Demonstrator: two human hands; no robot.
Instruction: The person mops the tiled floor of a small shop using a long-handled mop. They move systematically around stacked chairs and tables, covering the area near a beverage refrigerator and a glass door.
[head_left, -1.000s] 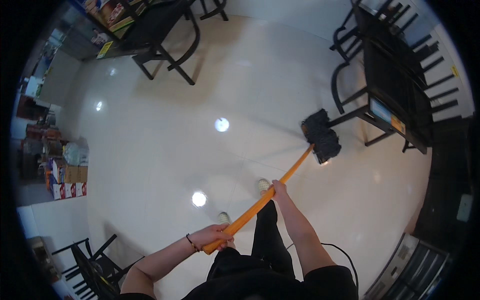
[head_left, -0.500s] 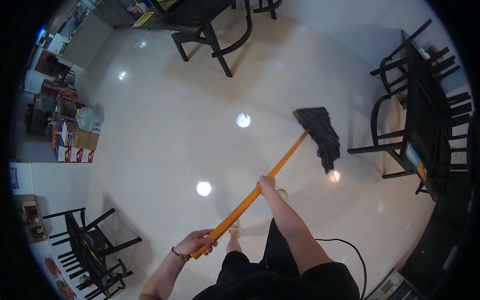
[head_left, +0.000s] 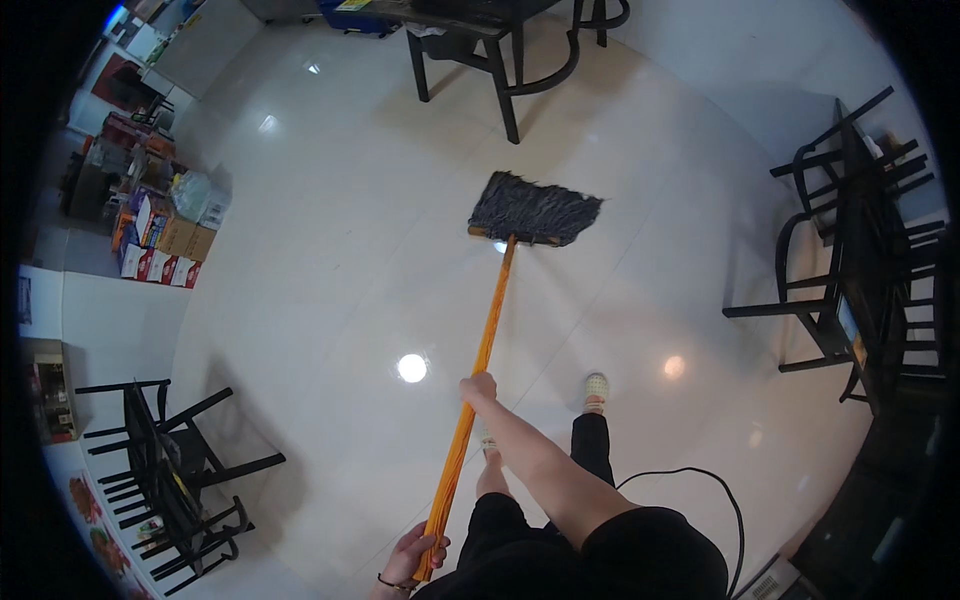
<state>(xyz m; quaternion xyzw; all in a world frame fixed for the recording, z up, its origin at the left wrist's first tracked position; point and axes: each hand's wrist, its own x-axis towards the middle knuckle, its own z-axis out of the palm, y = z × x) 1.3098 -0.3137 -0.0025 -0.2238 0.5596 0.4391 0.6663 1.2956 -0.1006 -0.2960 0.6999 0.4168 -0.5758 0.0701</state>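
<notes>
Now the broom head (head_left: 535, 208) lies on the pale floor (head_left: 330, 260) nearer the black table (head_left: 490, 25) than 0.5 s ago, orange handle (head_left: 485, 345) swung toward upright. Right hand (head_left: 479, 388) is closed around the handle mid-shaft, arm extended. Left hand (head_left: 415, 552) is wrapped around its lower end, well behind the head.
</notes>
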